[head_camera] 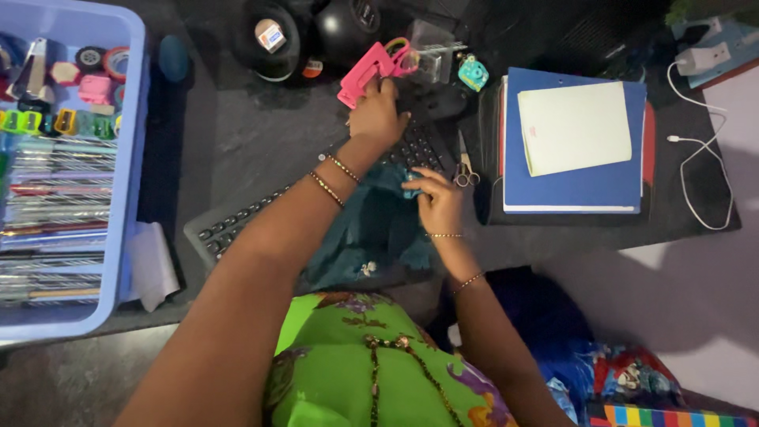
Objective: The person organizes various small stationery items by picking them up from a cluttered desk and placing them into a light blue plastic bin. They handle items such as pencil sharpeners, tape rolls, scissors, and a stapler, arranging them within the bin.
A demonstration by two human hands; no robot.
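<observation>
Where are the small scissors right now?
In the head view, the scissors lie right of centre on the dark desk, between the keyboard and the blue folder, just above the right hand.

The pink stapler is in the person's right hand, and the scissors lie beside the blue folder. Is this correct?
Not quite. The head view shows the left hand on the pink stapler; the right hand holds teal cloth. The scissors do lie beside the blue folder.

The keyboard (pixel 237 221) is half hidden under the teal cloth (pixel 371 229) and both arms. At nine o'clock, the blue tray (pixel 130 158) runs off the edge.
</observation>
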